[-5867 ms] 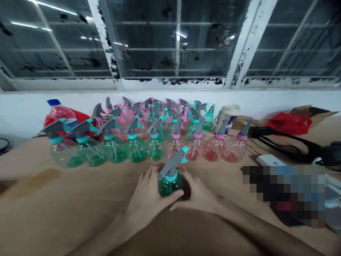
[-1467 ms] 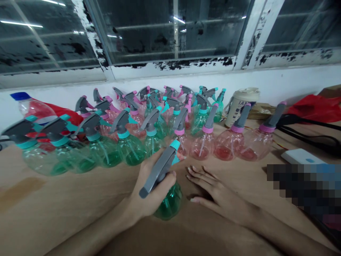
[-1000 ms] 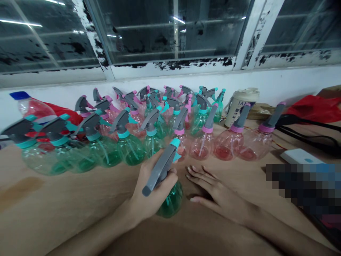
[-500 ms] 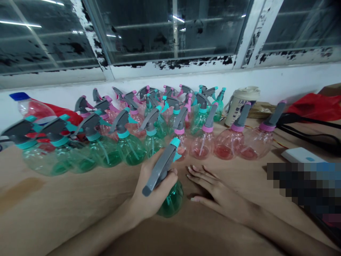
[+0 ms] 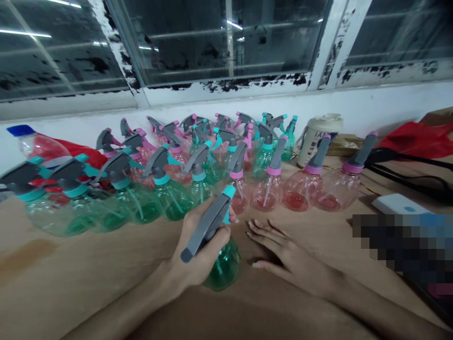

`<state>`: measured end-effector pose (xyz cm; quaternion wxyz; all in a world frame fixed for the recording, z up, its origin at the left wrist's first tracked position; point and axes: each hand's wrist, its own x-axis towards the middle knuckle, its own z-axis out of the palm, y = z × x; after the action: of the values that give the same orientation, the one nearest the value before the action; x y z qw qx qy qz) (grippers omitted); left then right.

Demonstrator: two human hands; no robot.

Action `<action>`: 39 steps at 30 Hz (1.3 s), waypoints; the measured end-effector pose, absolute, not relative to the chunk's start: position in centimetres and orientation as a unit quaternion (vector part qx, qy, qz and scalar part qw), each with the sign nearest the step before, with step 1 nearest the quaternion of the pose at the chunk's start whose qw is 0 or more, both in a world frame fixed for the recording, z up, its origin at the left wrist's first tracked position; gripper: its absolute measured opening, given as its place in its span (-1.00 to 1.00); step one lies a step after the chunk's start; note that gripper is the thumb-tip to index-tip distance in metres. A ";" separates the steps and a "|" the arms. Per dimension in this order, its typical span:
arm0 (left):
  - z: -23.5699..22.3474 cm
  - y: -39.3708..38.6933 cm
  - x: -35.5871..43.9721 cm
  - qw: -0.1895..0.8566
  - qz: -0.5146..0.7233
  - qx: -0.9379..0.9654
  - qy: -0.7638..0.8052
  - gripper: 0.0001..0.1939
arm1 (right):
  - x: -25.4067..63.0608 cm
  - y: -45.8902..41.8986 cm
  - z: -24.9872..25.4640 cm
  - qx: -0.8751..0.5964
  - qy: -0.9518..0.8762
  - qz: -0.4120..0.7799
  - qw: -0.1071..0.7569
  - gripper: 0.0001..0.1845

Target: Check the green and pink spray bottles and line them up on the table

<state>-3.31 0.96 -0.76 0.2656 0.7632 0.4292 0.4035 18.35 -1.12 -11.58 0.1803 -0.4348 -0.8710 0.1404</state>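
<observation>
Table: We are facing a window [image 5: 226,45] across a brown table [image 5: 106,264].
Left hand: Our left hand [image 5: 200,250] is curling round the neck of a green spray bottle [image 5: 224,269], near middle.
Right hand: Our right hand [image 5: 288,255] is lying palm-down, fingers slightly spread, right of it.
Far rows: Other green bottles [image 5: 175,200] and pink bottles [image 5: 299,193] are standing beyond, a cup [image 5: 318,139] far right.

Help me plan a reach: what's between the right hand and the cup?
Pink-collared spray bottles stand between right hand and cup in the head view.
</observation>
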 end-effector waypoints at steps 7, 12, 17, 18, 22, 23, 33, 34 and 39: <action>-1.6 0.9 -3.5 0.288 0.406 0.764 0.411 -0.87 | 18.4 -1.1 -11.5 -0.434 -0.871 0.145 0.182 -0.33; -2.3 1.0 -3.5 0.274 0.408 0.759 0.428 -0.91 | 18.4 -1.1 -11.4 -0.439 -0.870 0.143 0.176 -0.34; -2.4 1.0 -3.5 0.255 0.411 0.756 0.441 -0.91 | 18.4 -1.1 -11.5 -0.435 -0.870 0.150 0.179 -0.35; -2.4 1.1 -3.5 0.254 0.413 0.756 0.441 -0.89 | 18.4 -1.1 -11.5 -0.435 -0.869 0.151 0.180 -0.35; -2.2 1.1 -3.4 0.251 0.411 0.761 0.435 -0.81 | 18.4 -1.1 -11.5 -0.436 -0.869 0.149 0.181 -0.34; -2.1 1.1 -3.3 0.249 0.412 0.762 0.434 -0.81 | 18.4 -1.1 -11.5 -0.437 -0.869 0.147 0.179 -0.34; -1.8 0.9 -3.2 0.265 0.412 0.751 0.442 -0.91 | 18.4 -1.0 -11.5 -0.437 -0.869 0.149 0.181 -0.35; -1.9 0.9 -3.3 0.269 0.414 0.749 0.442 -0.92 | 18.4 -1.0 -11.5 -0.435 -0.869 0.149 0.183 -0.35; -2.2 1.0 -3.6 0.278 0.408 0.742 0.453 -0.90 | 18.4 -1.1 -11.5 -0.433 -0.870 0.149 0.183 -0.35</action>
<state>-3.59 0.99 -2.24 0.2783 0.7424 0.4528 0.4078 18.45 -1.06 -11.50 0.1834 -0.4331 -0.8699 0.1489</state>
